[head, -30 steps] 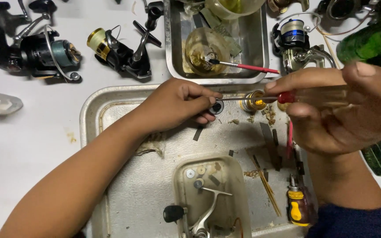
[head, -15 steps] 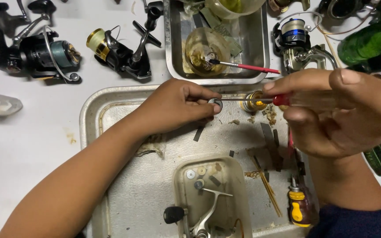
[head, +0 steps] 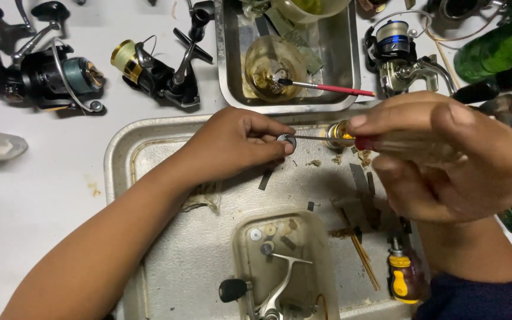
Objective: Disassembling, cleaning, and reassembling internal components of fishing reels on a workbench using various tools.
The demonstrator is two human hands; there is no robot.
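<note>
Over the dented metal tray (head: 149, 178) on the white worktop (head: 37, 195), left hand (head: 232, 145) pinches a small round silver bearing (head: 286, 142), held steady for the thin probe tool with clear handle (head: 413, 145) gripped by right hand (head: 451, 160), tip at the bearing. Small loose parts sit in a clear plastic tub (head: 282, 261), likely so none scatter. Black spinning reels (head: 37, 74) lie on the worktop beyond.

1. Left forearm comes in from seven o'clock, bare, angled up toward the centre.
2. Left hand (head: 235, 142) is knuckles-up, fingers curled, thumb and fingertips pinched together at its three o'clock edge.
3. Right hand (head: 445, 157) sits at three o'clock, close to the camera, fingers folded in a grip, index finger stretched toward nine o'clock.
4. Right wrist drops toward five o'clock into a dark sleeve (head: 481, 299).
</note>
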